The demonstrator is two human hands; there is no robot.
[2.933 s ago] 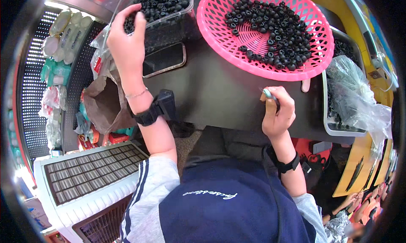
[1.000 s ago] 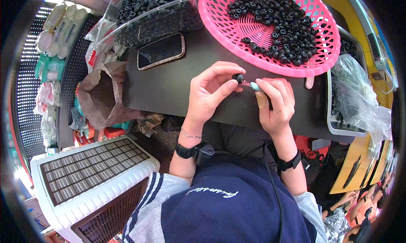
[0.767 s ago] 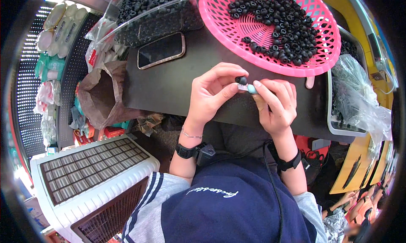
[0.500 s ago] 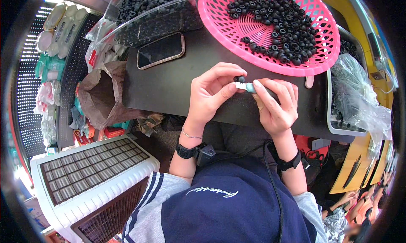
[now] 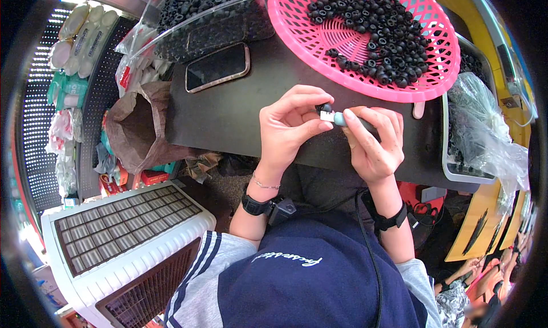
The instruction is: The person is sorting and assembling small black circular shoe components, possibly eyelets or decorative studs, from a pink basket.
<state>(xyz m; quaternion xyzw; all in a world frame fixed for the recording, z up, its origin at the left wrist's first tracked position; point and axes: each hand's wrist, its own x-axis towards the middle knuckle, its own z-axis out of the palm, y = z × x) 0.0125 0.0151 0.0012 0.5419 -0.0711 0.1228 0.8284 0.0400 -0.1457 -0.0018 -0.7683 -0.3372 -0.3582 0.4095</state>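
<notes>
Above the dark table, my left hand (image 5: 285, 125) pinches a small black rounded piece (image 5: 323, 108) between thumb and fingers. My right hand (image 5: 378, 145) grips a small tool (image 5: 339, 119) with a pale blue-green body and a white end. That white end meets the black piece at my left fingertips; whether it goes into the piece is too small to tell. My right fingers hide the rest of the tool. Just beyond both hands stands a pink openwork basket (image 5: 319, 77), holding many black hollow pieces (image 5: 379, 48) like the one in my left hand.
A clear plastic box (image 5: 200, 25) of black pieces stands at the far left, with a phone (image 5: 218, 68) before it. On the right, a grey tray (image 5: 444, 140) holds a clear plastic bag (image 5: 479, 111). A brown sack (image 5: 134, 125) and a white air cooler (image 5: 131, 237) stand left.
Both hands have shifted very slightly to the right, still holding the black piece and the tool together. My left wrist has turned a little. Everything on the table stays put.
</notes>
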